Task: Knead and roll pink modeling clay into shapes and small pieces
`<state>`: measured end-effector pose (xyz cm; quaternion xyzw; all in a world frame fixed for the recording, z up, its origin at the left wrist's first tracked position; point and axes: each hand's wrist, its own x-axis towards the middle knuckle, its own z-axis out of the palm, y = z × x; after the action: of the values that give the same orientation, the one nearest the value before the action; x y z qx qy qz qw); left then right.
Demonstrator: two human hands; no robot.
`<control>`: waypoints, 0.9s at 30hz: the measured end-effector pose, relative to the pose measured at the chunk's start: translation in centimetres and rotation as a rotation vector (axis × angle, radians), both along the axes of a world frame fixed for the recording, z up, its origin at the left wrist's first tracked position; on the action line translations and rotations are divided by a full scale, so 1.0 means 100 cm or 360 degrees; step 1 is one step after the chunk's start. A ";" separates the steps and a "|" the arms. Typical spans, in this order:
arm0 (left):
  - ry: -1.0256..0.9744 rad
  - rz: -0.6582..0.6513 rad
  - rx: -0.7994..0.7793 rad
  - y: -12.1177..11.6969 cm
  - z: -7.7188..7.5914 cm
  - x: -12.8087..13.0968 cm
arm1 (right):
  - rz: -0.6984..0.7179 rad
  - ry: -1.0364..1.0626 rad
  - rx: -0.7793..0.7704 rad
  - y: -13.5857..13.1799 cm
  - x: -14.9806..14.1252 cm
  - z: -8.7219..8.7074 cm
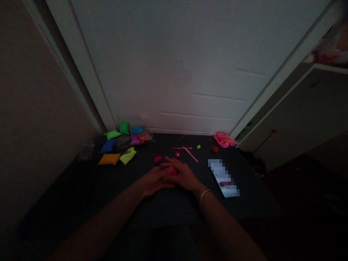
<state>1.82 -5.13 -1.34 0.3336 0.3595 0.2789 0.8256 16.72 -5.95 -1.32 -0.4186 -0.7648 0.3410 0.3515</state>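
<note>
My left hand point(154, 181) and my right hand point(187, 177) meet over the middle of the dark table, fingers overlapping. Between them shows a bit of pinkish-red modelling clay point(174, 171), mostly hidden by the fingers. Just beyond the left fingers lies another lump of the same clay point(158, 160). A tiny red flower with a yellow centre point(177, 154) sits past the right fingertips. Two pink modelling tools point(190, 154) lie beside it, one nearly touching the other. A bracelet circles my right wrist.
Coloured clay packets lie at the back left, among them an orange packet point(109, 159) and a yellow one point(128, 156). On the right are a lit phone point(223, 178), a reddish-brown ball point(215, 149) and a pink ruffled piece point(225, 140). A white panel point(149, 87) rises behind the table.
</note>
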 end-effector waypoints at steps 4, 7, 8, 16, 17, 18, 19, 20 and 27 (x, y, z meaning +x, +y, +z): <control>-0.0063 0.0018 0.0010 0.003 -0.002 0.000 | 0.0020 0.0074 -0.0052 0.000 0.000 0.001; -0.0110 0.0057 -0.0011 0.003 -0.001 0.000 | 0.0027 0.0171 -0.0094 0.000 0.000 -0.001; -0.0123 0.0087 -0.0020 0.003 -0.001 0.000 | 0.0015 0.0211 -0.0108 0.001 0.000 -0.002; -0.0086 0.0131 -0.0039 0.003 0.004 -0.005 | -0.0028 0.0269 -0.0110 0.002 0.003 -0.005; -0.0076 0.0135 -0.0029 0.003 0.004 -0.005 | -0.0032 0.0274 -0.0112 0.002 0.003 -0.005; -0.0068 0.0139 -0.0022 0.003 0.005 -0.005 | -0.0039 0.0265 -0.0117 0.001 0.003 -0.004; -0.0063 0.0139 -0.0021 0.003 0.005 -0.006 | -0.0048 0.0251 -0.0123 0.001 0.003 -0.003; -0.0063 0.0143 -0.0030 0.004 0.006 -0.006 | -0.0052 0.0242 -0.0136 0.001 0.003 -0.002; -0.0100 0.0195 -0.0154 0.008 0.007 -0.008 | -0.0141 0.0423 -0.0286 0.003 0.005 -0.005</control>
<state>0.99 -4.38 -0.64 0.2617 0.3664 0.3215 0.8330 17.26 -5.65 -1.79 -0.4328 -0.6588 0.4446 0.4253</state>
